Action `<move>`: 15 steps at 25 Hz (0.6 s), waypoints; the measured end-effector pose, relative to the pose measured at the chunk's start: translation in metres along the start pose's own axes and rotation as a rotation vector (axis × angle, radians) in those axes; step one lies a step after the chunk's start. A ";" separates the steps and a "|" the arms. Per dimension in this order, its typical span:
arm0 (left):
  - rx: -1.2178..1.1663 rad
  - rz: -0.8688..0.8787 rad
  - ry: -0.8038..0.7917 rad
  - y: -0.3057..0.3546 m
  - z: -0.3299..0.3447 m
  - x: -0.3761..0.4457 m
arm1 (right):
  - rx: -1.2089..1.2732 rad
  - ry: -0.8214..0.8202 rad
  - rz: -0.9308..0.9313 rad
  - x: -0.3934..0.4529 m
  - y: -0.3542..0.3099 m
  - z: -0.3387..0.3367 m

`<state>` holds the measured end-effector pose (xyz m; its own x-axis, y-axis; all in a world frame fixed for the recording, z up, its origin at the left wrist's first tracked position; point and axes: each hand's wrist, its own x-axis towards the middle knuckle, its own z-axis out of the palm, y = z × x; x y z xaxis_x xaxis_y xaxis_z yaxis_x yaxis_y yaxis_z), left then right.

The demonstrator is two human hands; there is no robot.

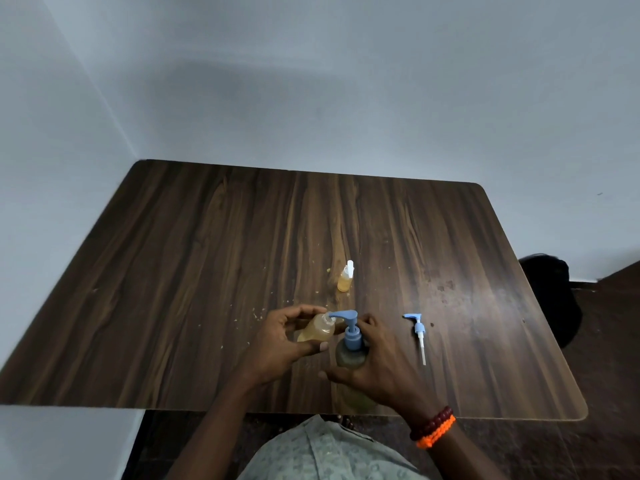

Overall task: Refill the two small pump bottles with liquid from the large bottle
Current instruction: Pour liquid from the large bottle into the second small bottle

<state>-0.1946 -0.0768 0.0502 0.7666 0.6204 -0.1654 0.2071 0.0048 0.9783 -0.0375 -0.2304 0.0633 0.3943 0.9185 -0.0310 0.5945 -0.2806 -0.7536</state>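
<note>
My left hand holds a small clear bottle of amber liquid, its neck uncapped. My right hand wraps the large bottle, which carries a blue pump head whose spout points into the small bottle's open neck. A loose blue-and-white pump with its dip tube lies flat on the table to the right. A second small bottle with amber liquid and a white cap stands farther back on the table.
The brown wooden table has pale crumbs and drips around the bottles and a stain at the right. Grey walls close in behind and to the left. A dark object sits on the floor past the table's right edge.
</note>
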 end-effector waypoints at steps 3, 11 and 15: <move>-0.020 -0.010 0.064 -0.002 -0.008 -0.001 | 0.035 -0.028 0.038 0.007 0.000 0.001; -0.103 -0.047 0.233 -0.011 -0.034 -0.021 | 0.022 -0.134 0.088 0.069 0.013 0.027; -0.151 -0.066 0.286 -0.019 -0.045 -0.026 | 0.010 -0.199 0.124 0.112 0.021 0.046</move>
<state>-0.2458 -0.0572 0.0420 0.5483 0.8100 -0.2082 0.1421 0.1551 0.9776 -0.0132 -0.1207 0.0134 0.3176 0.9143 -0.2514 0.5431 -0.3927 -0.7422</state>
